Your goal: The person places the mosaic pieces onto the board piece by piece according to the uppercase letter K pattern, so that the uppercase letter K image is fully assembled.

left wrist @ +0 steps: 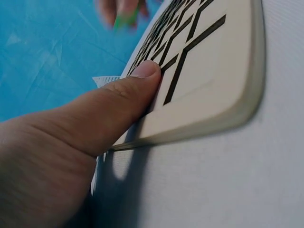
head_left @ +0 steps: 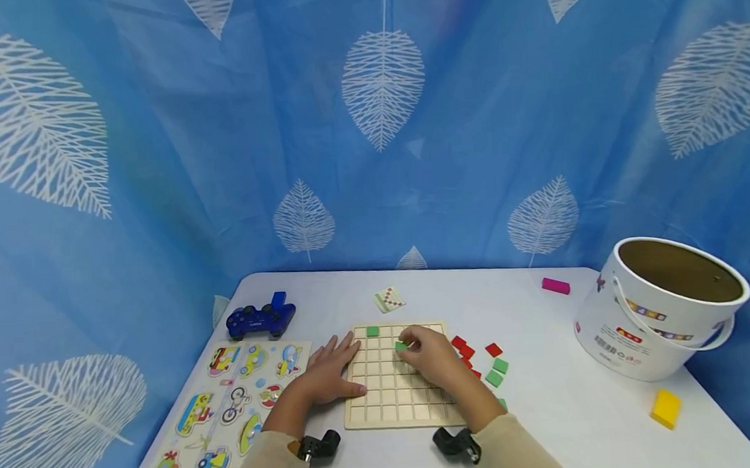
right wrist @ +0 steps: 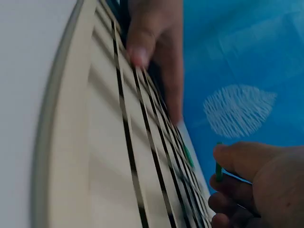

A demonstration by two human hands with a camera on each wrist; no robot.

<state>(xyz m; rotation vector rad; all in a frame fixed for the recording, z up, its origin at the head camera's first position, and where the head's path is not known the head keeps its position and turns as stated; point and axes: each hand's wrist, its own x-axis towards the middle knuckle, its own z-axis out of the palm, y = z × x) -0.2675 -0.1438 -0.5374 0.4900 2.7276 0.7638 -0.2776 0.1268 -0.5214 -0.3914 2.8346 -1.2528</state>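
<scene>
The right hand (head_left: 434, 362) pinches a green tile (head_left: 401, 346) in its grip over the board (head_left: 384, 403), two rows below the tile (head_left: 372, 331) already seated at the board's far edge. The left hand (head_left: 328, 374) lies flat, fingers straight, on the board's left edge. A tilted tile could catch on a cell wall; slack left pressure could let the board slide on the tabletop (head_left: 550, 408).
</scene>
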